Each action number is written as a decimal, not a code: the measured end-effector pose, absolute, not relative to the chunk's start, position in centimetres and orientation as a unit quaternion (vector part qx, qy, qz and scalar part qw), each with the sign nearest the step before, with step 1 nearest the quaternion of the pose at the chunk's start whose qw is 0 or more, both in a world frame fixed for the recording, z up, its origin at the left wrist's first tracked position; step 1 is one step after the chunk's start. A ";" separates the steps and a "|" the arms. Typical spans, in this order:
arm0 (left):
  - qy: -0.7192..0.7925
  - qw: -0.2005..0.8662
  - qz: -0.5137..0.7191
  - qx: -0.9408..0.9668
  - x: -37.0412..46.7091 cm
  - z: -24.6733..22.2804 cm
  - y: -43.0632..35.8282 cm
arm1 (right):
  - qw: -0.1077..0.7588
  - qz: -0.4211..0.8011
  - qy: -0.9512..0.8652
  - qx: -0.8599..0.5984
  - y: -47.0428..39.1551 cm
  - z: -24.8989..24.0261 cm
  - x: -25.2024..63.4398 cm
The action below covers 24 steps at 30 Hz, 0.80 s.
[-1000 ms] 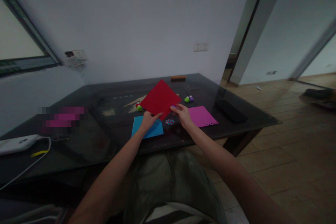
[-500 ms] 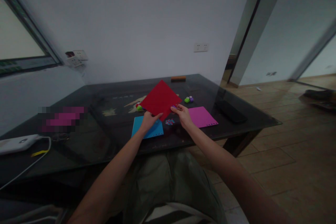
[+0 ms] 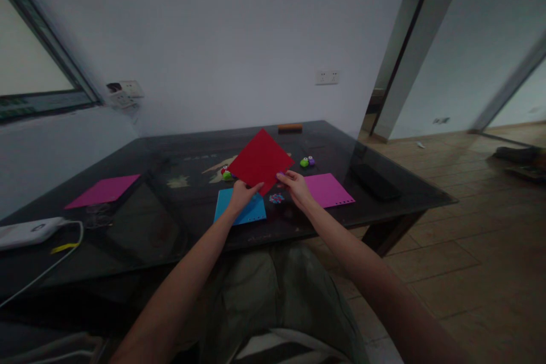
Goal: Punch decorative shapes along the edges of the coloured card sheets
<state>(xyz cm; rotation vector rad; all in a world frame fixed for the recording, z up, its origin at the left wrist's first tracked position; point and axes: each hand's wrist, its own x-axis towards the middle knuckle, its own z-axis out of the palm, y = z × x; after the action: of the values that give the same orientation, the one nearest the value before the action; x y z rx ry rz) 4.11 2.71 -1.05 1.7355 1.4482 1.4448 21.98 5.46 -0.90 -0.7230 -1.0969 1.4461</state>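
A red square sheet (image 3: 261,159) is raised over the dark table, one corner pointing up. My left hand (image 3: 243,195) pinches its lower corner between thumb and fingers. At the sheet's lower right edge, my right hand (image 3: 296,184) is closed on a small purple item (image 3: 280,176). Beneath my left hand lies a blue sheet (image 3: 251,211) with holes along its near edge. A pink punched sheet (image 3: 327,190) lies to the right of my right hand. Between the two lies a little pile of small colored pieces (image 3: 276,198).
Green and purple figures (image 3: 307,161) stand behind the pink sheet; red and green ones (image 3: 226,173) stand left of the red sheet. A black case (image 3: 375,181) lies right, a brown bar (image 3: 290,128) at the back. Left are another pink sheet (image 3: 103,191) and a white device (image 3: 32,233) with cable.
Both hands and the red sheet have hardly moved. The pink sheet at the far left, blocky before, now shows clearly.
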 end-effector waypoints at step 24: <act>0.535 0.205 0.561 0.598 3.4 -1.3 3.3 | 0.475 0.691 -0.484 -0.250 4.8 -0.4 23.4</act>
<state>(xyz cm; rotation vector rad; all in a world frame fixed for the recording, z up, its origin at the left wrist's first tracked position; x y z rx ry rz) 3.43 3.35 -1.26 1.6656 1.4914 1.5635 23.37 4.79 -0.38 -0.6111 -1.1822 1.6900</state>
